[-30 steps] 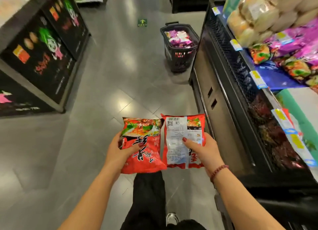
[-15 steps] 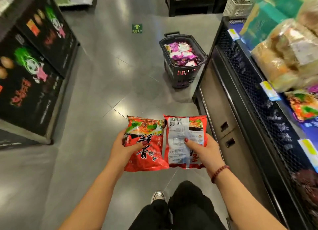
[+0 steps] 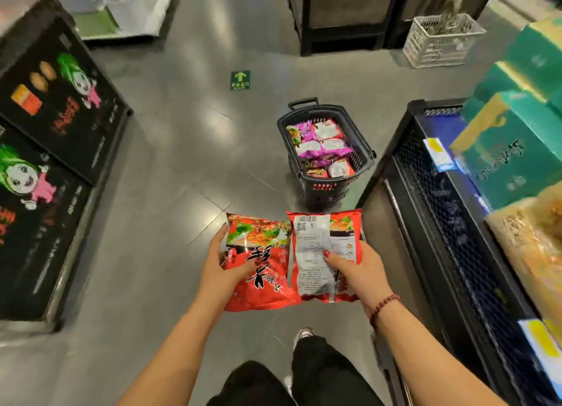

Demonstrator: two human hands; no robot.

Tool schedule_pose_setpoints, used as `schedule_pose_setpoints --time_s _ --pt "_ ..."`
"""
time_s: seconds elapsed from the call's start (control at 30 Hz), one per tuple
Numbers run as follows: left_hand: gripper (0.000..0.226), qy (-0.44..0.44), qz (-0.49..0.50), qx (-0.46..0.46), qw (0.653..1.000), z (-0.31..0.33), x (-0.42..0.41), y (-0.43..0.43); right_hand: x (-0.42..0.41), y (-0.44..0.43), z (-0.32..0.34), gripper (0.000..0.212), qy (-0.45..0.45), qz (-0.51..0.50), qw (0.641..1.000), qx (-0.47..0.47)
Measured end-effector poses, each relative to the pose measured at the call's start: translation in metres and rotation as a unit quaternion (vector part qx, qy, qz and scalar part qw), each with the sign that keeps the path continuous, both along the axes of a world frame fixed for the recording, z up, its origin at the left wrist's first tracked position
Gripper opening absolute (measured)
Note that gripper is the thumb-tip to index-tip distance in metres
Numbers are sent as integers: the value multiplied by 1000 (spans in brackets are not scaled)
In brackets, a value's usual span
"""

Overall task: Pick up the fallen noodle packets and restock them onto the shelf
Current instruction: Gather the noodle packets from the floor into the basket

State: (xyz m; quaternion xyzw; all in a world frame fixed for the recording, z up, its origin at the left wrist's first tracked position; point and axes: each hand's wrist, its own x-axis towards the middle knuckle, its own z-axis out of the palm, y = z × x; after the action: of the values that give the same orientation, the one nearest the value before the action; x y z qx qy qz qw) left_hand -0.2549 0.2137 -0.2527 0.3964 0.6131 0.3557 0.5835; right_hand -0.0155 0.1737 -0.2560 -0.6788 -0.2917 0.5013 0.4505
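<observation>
Head view: front-up noodle packet (image 3: 264, 284) and back-up noodle packet (image 3: 313, 244), both red, were side by side above the floor (image 3: 170, 223).
Left hand (image 3: 222, 272): gripped the front-up one, thumb across its face.
Right hand (image 3: 362, 272): gripped the back-up one.
Basket (image 3: 322, 191): stood farther off, left of the shelf (image 3: 441, 168).

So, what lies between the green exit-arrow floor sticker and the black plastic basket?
Nothing: the head view shows only bare, glossy grey floor between the green exit-arrow floor sticker and the black plastic basket.
</observation>
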Motion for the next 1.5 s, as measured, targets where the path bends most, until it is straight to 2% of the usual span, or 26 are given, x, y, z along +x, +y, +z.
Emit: schedule_pose_setpoints --time_s 0.3,0.67,0.83,1.03,1.3,1.5 --pt "83 5 -32 -35 999 -17 33 174 39 155 -20 28 7 -28 999 -18" --pt "77 21 -159 -37 986 -30 90 421 69 340 -37 30 31 -161 985 -53" --pt "80 6 -199 -64 978 -40 142 492 107 387 -44 22 70 -213 973 -54" --pt "80 22 -220 -74 972 -56 215 556 178 448 -65 33 79 -233 965 -85" --pt "78 42 -310 -100 945 -65 283 623 220 484 -74 29 114 -318 937 -89" --pt "81 67 -432 -135 889 -110 329 680 225 503 -103 24 119 -433 886 -115"
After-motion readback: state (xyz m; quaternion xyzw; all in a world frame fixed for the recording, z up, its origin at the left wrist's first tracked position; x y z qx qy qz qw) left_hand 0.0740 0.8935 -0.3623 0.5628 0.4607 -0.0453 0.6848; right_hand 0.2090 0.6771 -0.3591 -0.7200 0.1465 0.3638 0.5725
